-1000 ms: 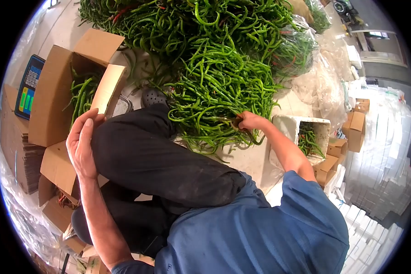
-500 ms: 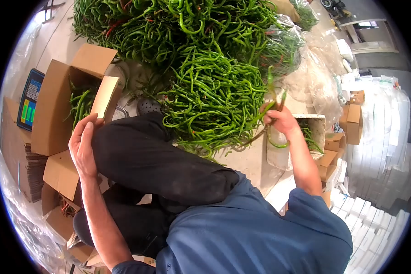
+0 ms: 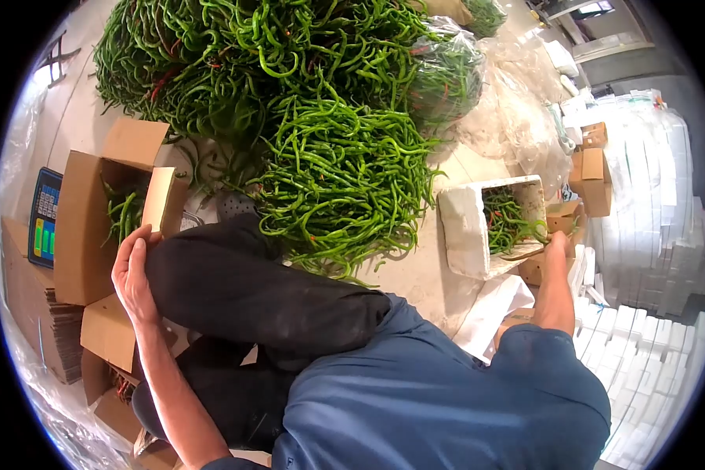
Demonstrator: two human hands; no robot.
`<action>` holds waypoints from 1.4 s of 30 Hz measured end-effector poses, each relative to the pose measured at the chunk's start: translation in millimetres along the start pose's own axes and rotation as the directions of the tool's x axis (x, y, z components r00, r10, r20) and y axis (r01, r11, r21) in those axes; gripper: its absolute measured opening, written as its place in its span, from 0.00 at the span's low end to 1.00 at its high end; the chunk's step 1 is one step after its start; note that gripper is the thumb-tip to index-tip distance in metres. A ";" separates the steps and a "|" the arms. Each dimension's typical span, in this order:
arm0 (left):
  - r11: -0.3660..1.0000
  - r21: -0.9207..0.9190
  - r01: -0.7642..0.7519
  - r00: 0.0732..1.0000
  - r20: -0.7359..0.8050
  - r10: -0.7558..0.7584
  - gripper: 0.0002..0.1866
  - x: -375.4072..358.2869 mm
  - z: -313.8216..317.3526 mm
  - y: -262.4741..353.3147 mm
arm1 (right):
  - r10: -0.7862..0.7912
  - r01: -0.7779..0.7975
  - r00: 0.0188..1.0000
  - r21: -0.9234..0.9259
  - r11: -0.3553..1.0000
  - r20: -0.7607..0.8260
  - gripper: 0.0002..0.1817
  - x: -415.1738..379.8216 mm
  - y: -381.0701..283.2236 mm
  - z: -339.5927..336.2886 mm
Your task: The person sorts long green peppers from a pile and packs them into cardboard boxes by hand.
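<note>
My right hand (image 3: pixel 558 243) is closed on a few long chili peppers at the right rim of a white foam box (image 3: pixel 462 231). Green and some red chili peppers (image 3: pixel 505 219) lie inside that box. On the left, my left hand (image 3: pixel 135 274) rests beside my knee, fingers stretched out, the fingertips touching the flap (image 3: pixel 158 200) of an upright cardboard box (image 3: pixel 78 227). Green chilies (image 3: pixel 123 211) show inside this carton. Ahead of my knees spreads a loose heap of green chili peppers (image 3: pixel 345 180).
A bigger chili mound (image 3: pixel 235 63) rises behind the heap, beside a clear plastic bag of chilies (image 3: pixel 446 74). A scale with a keypad (image 3: pixel 45 211) stands left of the carton. White foam boxes (image 3: pixel 634 368) are stacked at right, near small cartons (image 3: pixel 591 182).
My right hand has moved right and down, from over the edge of the heap to the foam box, with chili peppers in it. The view has shifted; my left hand stays by the flap.
</note>
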State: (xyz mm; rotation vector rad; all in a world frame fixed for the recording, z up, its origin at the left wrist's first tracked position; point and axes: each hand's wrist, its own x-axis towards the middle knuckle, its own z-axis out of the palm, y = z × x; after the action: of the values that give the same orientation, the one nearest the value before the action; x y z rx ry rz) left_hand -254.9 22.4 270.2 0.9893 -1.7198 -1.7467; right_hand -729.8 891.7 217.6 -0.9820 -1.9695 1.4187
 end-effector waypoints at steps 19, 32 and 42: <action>0.994 0.098 -0.047 0.988 -0.142 0.061 0.13 -16.5 -6.2 -0.7 | -0.062 -0.633 -0.458 -0.276 0.723 0.887 0.14 -645.4 -202.8 252.7; 0.967 -0.235 -0.093 0.984 -0.173 0.053 0.16 -43.7 4.0 29.3 | -0.141 -0.690 -0.569 -0.378 0.617 0.810 0.13 -849.5 -221.6 189.0; 0.543 -0.825 -0.157 0.987 -0.149 0.060 0.24 -54.9 -14.1 46.6 | 0.045 -0.662 -0.549 -0.466 0.587 0.835 0.14 -864.2 -174.5 177.1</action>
State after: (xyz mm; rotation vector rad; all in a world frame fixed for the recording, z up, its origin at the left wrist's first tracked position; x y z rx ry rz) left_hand -216.8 52.1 325.4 0.4801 -0.6375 -2.0342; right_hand -386.5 68.1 329.6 0.0291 -1.4502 4.1757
